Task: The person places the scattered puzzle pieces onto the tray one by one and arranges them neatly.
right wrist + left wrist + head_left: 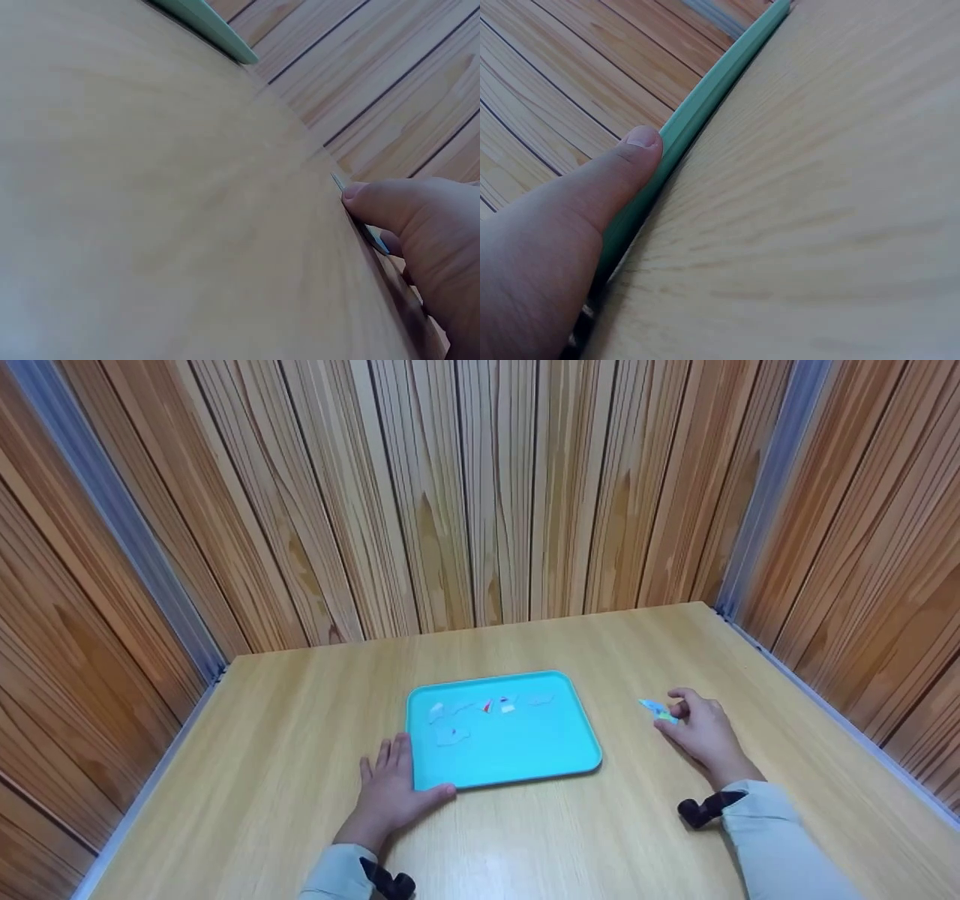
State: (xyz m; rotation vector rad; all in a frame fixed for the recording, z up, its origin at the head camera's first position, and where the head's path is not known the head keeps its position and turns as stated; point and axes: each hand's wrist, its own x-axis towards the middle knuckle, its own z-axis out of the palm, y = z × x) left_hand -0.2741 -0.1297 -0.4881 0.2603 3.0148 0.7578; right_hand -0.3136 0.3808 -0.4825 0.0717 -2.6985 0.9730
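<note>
A turquoise tray (525,750) lies on the table, with several small, thin, pale scraps (452,736) on it, some bearing red or dark marks. My left hand (390,791) rests at its near left corner, fingers spread along the left side. The thumb touches the tray's outer rim (697,97) in the left wrist view. To the right of the tray, my right hand (705,733) pinches a small, flat, blue-and-green piece (655,709) between thumb and fingers, low over the table. In the right wrist view, only the thin edge of that piece (373,238) shows beside the thumb.
The wooden table (300,720) runs back to a wood-panelled wall (442,495), with panels at left and right too. Metal strips (772,480) line the corners. Table surface lies between the tray and my right hand.
</note>
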